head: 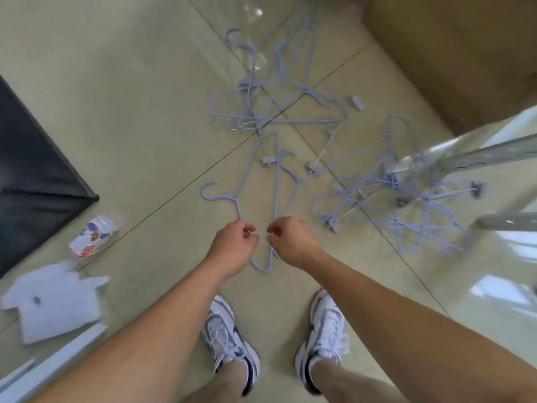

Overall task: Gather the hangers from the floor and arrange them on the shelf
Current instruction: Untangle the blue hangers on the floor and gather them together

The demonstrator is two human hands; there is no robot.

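**A:** What lies on the left of the floor (130,112)?

**B:** A dark mat (32,175) at the left edge. Below it, a crumpled printed wrapper (93,237), then a flat white shirt-shaped card (55,303), both on the tiles.

**A:** And the middle?

**B:** Two bare arms reach down from the bottom edge, above a pair of white trainers (229,341). The left hand (234,244) has its grip closed, fingers curled in, at one wire of a blue hanger (241,184). The right hand (290,239), just beside it, is curled the same way at the hanger's other wire. Whether either pinches the wire itself, I cannot tell; the view is blurred. The hanger's hook points left.

**A:** Other hangers?

**B:** A tangled blue heap (279,103) lies on the floor beyond the hands. A second heap (392,205) lies to the right, partly under clear plastic sheeting (436,152).

**A:** Far right?

**B:** Grey metal rails (494,154) and, at top right, a cardboard box (453,53).
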